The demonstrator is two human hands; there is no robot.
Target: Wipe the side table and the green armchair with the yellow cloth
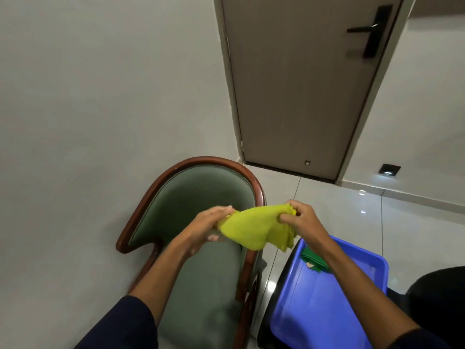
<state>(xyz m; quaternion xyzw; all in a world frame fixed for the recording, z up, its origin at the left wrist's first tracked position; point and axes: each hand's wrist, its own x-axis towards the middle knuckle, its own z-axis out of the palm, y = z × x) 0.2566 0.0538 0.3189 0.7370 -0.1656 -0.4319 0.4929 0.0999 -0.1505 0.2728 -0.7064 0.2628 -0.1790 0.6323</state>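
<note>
1. The yellow cloth point(251, 227) hung in the air, stretched between both hands over the seat of the green armchair point(201, 202).
2. The left hand point(208, 225) pinched the cloth's left edge, fingers closed on the fabric, though blur hid the exact grip.
3. The right hand point(299, 217) was clamped on a bunched, layered fold at the cloth's right end.
4. Below the right forearm sat a blue tray point(327, 298), a green item lying in it.
5. No side table was in view, so its state could not be told.
6. The cloth touched no surface; judging by this, wiping the armchair was not yet under way.
</note>
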